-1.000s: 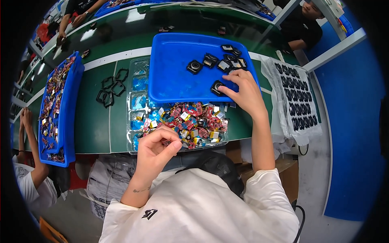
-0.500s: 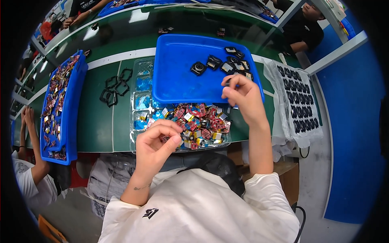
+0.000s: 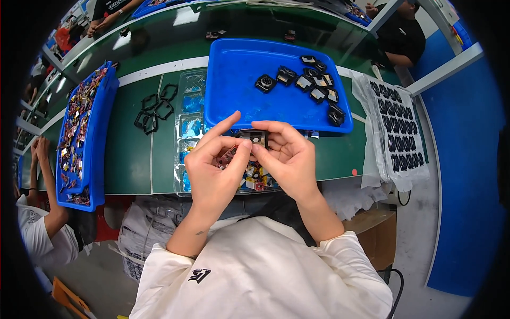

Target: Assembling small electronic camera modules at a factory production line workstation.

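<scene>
My two hands meet over the near edge of the blue tray (image 3: 239, 69). My right hand (image 3: 291, 166) grips a small black watch-like case (image 3: 255, 136), its open inside showing. My left hand (image 3: 213, 169) has a red circuit board (image 3: 227, 156) tucked in its bent fingers, and its thumb tip touches the case's lower edge. Beneath the hands, a heap of red boards with small batteries (image 3: 258, 179) lies on a clear plastic tray (image 3: 183, 170), partly hidden. Several black cases (image 3: 313, 81) sit in the blue tray's right half.
Black frames (image 3: 155, 110) lie on the green bench at left, beside a long blue bin (image 3: 109, 138) full of boards. On the right, rows of black cases (image 3: 396, 127) rest on white wrapping. Co-workers sit at left and across the bench; a metal post (image 3: 446, 69) stands at far right.
My right hand has come from the tray's right side toward the middle, bringing the black case to my left hand. My left hand has shifted slightly up and right.
</scene>
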The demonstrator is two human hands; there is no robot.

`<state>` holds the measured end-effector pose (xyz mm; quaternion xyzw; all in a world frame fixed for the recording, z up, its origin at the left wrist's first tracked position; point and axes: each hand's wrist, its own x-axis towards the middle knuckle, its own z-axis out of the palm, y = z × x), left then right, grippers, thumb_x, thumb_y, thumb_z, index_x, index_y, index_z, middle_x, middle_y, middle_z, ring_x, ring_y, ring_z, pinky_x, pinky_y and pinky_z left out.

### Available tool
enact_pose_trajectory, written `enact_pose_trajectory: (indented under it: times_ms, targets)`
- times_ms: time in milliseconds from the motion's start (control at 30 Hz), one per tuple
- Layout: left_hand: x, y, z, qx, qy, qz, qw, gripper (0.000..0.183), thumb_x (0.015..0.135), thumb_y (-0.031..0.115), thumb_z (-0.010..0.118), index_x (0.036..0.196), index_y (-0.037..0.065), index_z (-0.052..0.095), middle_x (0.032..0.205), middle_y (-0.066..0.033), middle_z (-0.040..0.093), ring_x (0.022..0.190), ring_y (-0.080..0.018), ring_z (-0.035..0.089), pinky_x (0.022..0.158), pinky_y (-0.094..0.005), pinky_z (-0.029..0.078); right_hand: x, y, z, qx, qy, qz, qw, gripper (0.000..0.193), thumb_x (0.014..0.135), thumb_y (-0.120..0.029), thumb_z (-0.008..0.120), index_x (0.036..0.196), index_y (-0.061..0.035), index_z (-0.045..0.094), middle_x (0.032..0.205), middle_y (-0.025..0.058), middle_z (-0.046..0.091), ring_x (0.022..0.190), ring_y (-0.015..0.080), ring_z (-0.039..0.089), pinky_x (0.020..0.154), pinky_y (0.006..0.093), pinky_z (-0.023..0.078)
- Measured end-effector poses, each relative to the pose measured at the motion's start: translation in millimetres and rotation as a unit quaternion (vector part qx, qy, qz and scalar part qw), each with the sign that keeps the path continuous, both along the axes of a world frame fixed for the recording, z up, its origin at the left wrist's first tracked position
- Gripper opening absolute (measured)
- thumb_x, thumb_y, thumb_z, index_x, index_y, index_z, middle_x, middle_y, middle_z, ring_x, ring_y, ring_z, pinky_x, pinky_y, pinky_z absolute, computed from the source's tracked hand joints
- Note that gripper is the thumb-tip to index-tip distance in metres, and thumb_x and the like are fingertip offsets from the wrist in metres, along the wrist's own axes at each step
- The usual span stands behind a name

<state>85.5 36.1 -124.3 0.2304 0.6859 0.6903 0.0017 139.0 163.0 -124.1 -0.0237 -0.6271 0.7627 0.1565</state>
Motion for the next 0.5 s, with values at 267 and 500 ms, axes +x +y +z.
enact_pose_trajectory:
  times_ms: [267, 500]
  targets:
    - [-2.8, -0.3, -3.7, 0.003, -0.020, 0.011, 1.000, 0.005, 0.079, -0.003, 0.063, 0.081, -0.007, 0.065, 0.112, -0.0200, 0.061, 0.066, -0.0032, 0.056, 0.056, -0.0164, 0.045, 2.5, -4.7, -6.2, 0.014, 0.024, -0.006, 1.000, 0.028, 0.086, 0.006, 0.054, 0.114, 0.0061, 0.052, 0.107, 0.0118, 0.060, 0.097, 0.0142, 0.060, 0.082, 0.0257, 0.052]
    - [-1.3, 0.9, -3.1, 0.024, -0.060, 0.008, 0.998, 0.007, 0.078, 0.001, 0.066, 0.081, -0.005, 0.067, 0.109, -0.0176, 0.063, 0.063, -0.0010, 0.052, 0.054, -0.0162, 0.042, 3.3, -7.1, -8.6, 0.024, 0.021, -0.027, 0.999, 0.025, 0.086, 0.004, 0.055, 0.112, 0.0058, 0.055, 0.106, 0.0116, 0.061, 0.094, 0.0146, 0.061, 0.079, 0.0262, 0.054]
